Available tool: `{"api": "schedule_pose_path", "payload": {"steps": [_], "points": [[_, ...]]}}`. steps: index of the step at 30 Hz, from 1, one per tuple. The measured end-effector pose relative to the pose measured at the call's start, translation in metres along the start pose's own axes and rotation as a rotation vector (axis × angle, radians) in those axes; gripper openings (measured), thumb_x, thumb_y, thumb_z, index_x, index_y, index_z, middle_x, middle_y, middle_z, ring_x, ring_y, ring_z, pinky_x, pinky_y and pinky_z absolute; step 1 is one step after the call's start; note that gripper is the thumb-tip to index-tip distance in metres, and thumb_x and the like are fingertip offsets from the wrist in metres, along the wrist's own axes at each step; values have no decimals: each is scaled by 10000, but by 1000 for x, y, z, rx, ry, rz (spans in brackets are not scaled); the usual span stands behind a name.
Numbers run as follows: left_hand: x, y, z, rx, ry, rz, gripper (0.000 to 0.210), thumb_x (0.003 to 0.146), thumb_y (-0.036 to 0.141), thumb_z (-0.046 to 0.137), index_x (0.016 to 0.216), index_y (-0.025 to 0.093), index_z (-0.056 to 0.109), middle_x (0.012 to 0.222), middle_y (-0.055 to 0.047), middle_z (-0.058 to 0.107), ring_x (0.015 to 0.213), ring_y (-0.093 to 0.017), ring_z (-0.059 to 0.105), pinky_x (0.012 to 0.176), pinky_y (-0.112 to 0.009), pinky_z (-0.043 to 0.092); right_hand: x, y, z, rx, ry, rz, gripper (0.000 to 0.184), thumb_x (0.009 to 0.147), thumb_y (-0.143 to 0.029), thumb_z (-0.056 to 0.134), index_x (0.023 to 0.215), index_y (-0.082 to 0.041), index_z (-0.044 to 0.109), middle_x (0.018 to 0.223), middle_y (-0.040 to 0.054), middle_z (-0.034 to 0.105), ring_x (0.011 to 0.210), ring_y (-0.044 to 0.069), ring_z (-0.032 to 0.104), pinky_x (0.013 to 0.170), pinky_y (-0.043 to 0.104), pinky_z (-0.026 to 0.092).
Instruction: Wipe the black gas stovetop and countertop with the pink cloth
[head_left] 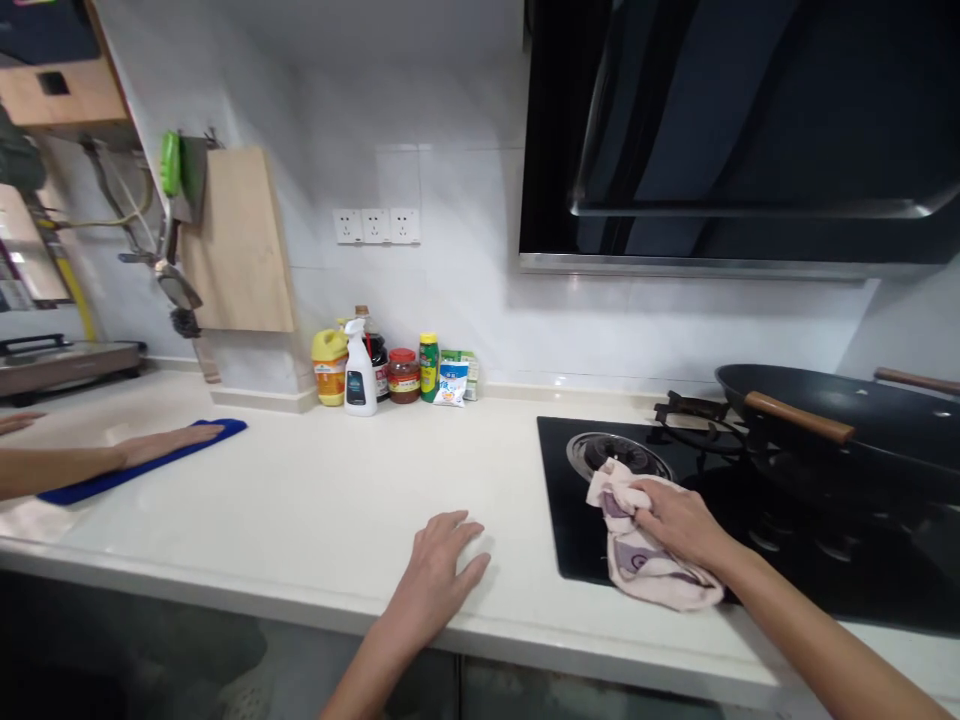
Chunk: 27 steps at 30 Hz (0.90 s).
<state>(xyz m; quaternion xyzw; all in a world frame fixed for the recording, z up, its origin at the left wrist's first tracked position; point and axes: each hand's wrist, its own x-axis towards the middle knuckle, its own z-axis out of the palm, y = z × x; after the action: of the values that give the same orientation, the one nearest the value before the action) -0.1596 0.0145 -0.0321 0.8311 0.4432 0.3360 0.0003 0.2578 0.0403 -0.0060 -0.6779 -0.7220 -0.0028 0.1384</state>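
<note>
A pale pink cloth point(660, 580) with purple patches lies bunched on the left part of the black gas hob point(574, 535), close to a burner point(622, 455). My right hand point(682, 520) grips it from above, fingers curled into the folds. Part of the cloth hangs over the hob's front edge onto the white countertop point(322, 500). Left of the hob, my left hand point(439, 565) is over the counter near its front edge, fingers apart and holding nothing.
A wok point(900, 410) with wooden handles stands on the right, beside a removed-looking pan support point(694, 420). Bottles, a spray bottle point(361, 375) and jars line the wall. At far left, another person's hand point(169, 443) presses a blue cloth point(97, 488). A range hood point(735, 130) hangs above.
</note>
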Motion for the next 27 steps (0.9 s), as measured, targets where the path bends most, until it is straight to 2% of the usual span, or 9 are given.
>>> {"api": "schedule_pose_path", "payload": {"steps": [4,9,12,15,19,23,25,27], "points": [[0,10,-8,-9,-78,-22,269,917,299,630,1181,257,665,1294,-100,658,1260,-281,572,1037,-483,476,10,13,-6,-79,-29,63,419,922,-433,402,1252,-279,610,1273,100,679,1223,342,556,989,517,341],[0,14,-12,-53,-90,-56,272,941,310,610,1203,248,647,1271,-93,657,1244,-267,568,1037,-468,460,22,40,-10,-183,-68,96,305,915,-376,395,1068,-252,628,1102,109,703,1128,346,571,920,510,366],[0,15,-12,-67,-91,-53,263,944,307,606,1197,250,649,1252,-87,668,1234,-269,575,1035,-469,455,29,62,-7,-212,-73,142,335,921,-319,367,1120,-263,631,1106,117,702,1136,347,576,918,517,369],[0,15,-12,-73,-86,-54,260,944,296,607,1196,246,648,1236,-82,678,1226,-265,581,1034,-457,453,32,77,-3,-190,-44,181,420,909,-255,366,1235,-289,628,1242,121,678,1187,353,569,950,549,358],[-1,14,-10,-78,-63,-50,260,944,289,604,1196,244,644,1213,-73,687,1197,-253,593,1016,-439,459,20,75,-5,-254,12,187,468,874,-245,433,1281,-325,649,1423,114,560,1237,379,519,954,570,378],[-1,13,-9,-90,-65,-43,258,952,291,597,1200,233,639,1216,-82,689,1198,-257,586,1009,-443,455,-7,67,-11,-395,102,167,488,868,-362,503,1339,-353,629,1330,147,558,1135,393,530,897,553,419],[-1,13,-10,-91,-75,-46,258,954,297,596,1198,231,643,1218,-84,691,1201,-263,588,1013,-453,456,-19,65,-14,-407,71,123,480,889,-431,484,1341,-356,627,1267,147,586,1075,375,557,861,525,443],[0,13,-11,-84,-82,-48,253,952,297,596,1190,231,650,1224,-85,694,1206,-270,593,1022,-465,459,-25,64,-16,-369,-22,6,441,900,-452,470,1289,-359,656,1307,123,593,1076,346,579,855,484,462]]}}
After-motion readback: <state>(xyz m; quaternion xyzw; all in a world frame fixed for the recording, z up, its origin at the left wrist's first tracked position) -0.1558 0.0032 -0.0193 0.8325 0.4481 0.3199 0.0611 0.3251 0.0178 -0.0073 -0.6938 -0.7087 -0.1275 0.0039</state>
